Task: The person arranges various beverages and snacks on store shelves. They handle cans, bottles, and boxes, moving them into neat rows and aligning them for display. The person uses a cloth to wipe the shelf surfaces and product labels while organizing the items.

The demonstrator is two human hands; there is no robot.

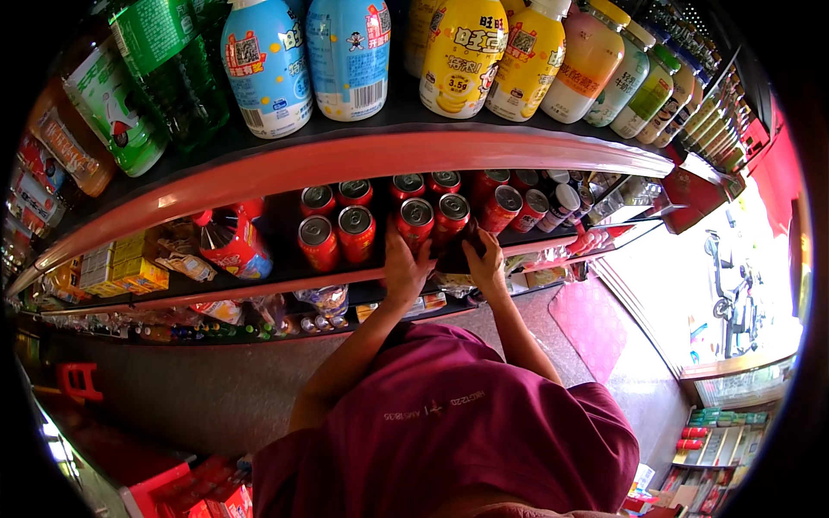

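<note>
Several red drink cans stand upright in pairs on the shelf beneath the red-edged one. My left hand closes around the lower left side of a front red can, its thumb in front. Beside that can and touching it stands another red can. My right hand is just right of and below this second can, fingers bent at a dark patch between my hands. Whatever those fingers grip is lost in shadow. Left of my hands are more red cans; another red can stands to the right.
Overhead, a red-edged shelf carries blue bottles and yellow bottles. A large red-labelled bottle stands at left on the can shelf. Packaged goods fill the shelf below. A red stool is on the floor at left; a bright doorway opens right.
</note>
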